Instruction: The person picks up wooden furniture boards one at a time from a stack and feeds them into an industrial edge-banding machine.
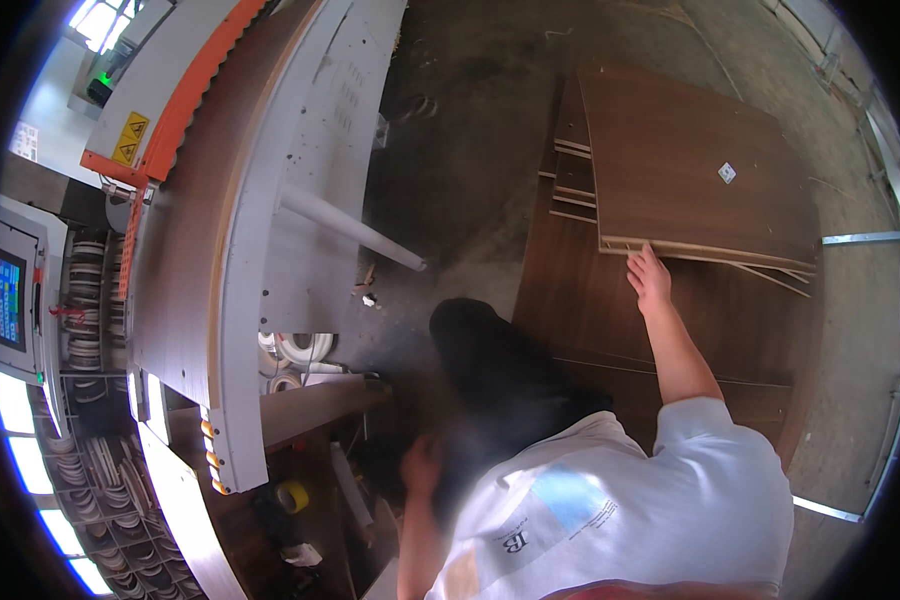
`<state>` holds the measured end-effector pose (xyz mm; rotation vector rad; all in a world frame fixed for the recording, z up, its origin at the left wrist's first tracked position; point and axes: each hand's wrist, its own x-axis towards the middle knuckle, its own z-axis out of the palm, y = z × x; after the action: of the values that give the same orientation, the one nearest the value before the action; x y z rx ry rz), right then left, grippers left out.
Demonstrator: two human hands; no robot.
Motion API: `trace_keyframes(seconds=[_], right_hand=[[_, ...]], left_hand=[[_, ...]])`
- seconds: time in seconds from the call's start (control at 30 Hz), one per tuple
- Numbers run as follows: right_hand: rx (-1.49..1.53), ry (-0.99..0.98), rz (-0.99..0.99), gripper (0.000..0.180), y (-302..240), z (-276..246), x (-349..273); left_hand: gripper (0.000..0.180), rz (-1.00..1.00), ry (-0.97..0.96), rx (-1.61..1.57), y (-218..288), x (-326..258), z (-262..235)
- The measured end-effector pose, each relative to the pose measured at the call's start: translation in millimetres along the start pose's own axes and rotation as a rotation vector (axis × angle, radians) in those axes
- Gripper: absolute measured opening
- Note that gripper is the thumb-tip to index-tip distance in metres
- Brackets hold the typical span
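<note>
My right hand (650,280) reaches to the near edge of a dark brown wood-grain board (690,150), close to its near left corner. Its fingers pinch at that pale edge, where a row of small holes shows. The board carries a small white label (727,173) and lies on top of a stack of similar boards (574,170). At the lower middle, beside my dark-clothed leg (490,350), hangs my left hand (422,466). It is in shadow, its fingers are hard to make out, and no held thing shows.
At left stands a grey and orange machine (195,90) with a long wood-topped bed (195,270) and a control screen (10,300). A pale bar (355,228) juts from it toward the middle. Edging rolls (85,300) fill a rack; yellow tape (292,496) lies below. Larger brown boards (650,320) lie under the stack.
</note>
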<state>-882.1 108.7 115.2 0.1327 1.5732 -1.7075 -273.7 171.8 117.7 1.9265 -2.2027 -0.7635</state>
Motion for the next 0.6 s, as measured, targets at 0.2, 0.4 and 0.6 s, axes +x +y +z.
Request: trace_keyframes(seconds=[0.2,0.4,0.6], right_hand=[[-0.032,0.121,0.002,0.048,20,-70,-61],[-0.07,0.126,-0.051,0.042,26,-75,-56],[-0.072,0.031,-0.131,0.041,16,7,-3]], left_hand=[[0.03,0.011,-0.023,0.049,-14,2,7],[0.029,0.063,-0.002,0.02,-12,8,1],[0.029,0.098,0.024,-0.099,-13,0,-19]])
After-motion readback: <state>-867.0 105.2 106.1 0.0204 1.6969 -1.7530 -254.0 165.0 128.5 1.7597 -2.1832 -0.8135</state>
